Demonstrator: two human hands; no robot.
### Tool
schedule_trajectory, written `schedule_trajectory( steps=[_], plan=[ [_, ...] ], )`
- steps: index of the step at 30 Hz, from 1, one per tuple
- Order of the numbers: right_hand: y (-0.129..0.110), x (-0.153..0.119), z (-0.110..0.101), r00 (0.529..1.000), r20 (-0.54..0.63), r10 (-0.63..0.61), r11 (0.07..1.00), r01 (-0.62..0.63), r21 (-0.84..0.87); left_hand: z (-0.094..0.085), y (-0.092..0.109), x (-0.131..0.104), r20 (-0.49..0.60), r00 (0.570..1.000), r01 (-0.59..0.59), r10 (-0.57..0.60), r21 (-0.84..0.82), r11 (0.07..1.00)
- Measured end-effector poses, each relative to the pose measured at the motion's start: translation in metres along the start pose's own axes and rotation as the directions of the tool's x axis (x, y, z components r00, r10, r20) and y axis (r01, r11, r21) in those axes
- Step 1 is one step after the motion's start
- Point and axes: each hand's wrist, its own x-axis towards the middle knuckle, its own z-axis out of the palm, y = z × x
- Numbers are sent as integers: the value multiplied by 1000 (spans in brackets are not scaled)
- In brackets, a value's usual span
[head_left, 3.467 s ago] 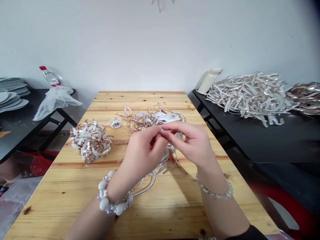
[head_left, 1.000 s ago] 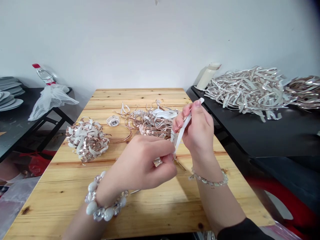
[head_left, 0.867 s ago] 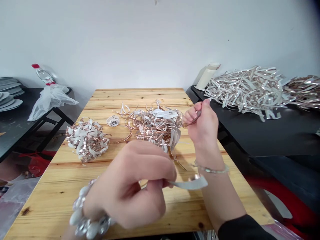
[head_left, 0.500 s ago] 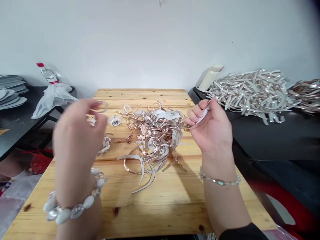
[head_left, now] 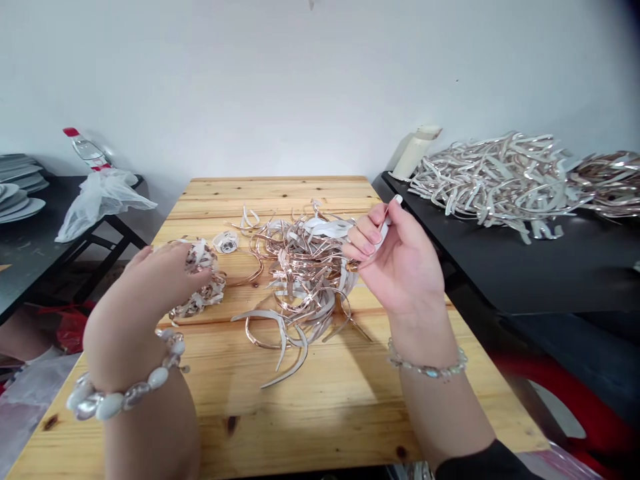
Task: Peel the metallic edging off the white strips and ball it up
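My right hand (head_left: 400,247) is closed round a pale curved strip (head_left: 384,230), raised over the right side of the wooden table. Just left of it lies a loose heap of curved strips (head_left: 305,267), shiny rose-gold on one face and whitish on the other. My left hand (head_left: 145,287) is over the table's left side, thumb and fingers apart, at a smaller pile of strips (head_left: 205,287) that it partly covers. Its fingertips are partly hidden. A small white roll (head_left: 226,242) stands just behind that pile.
On the black table (head_left: 540,273) at right lie a big heap of similar strips (head_left: 500,177) and a cream cylinder (head_left: 415,153). At left are stacked grey plates (head_left: 23,190), a red-capped bottle (head_left: 87,150) and a white plastic bag (head_left: 103,200). A wall stands behind.
My left hand has moved down and left onto the small pile; the thin curved strip at its fingers no longer shows there. My right hand has shifted slightly left, still holding its strip.
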Motion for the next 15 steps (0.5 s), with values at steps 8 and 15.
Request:
schedule_trajectory(
  steps=[8,15],
  plan=[
    [10,-33,30,883,414,-222,973,174,151,31,64,6,58,984,-163,166,-58,985],
    [20,-52,31,724,648,-235,954,299,12,46,88,3,205,912,-124,355,-687,716]
  ],
)
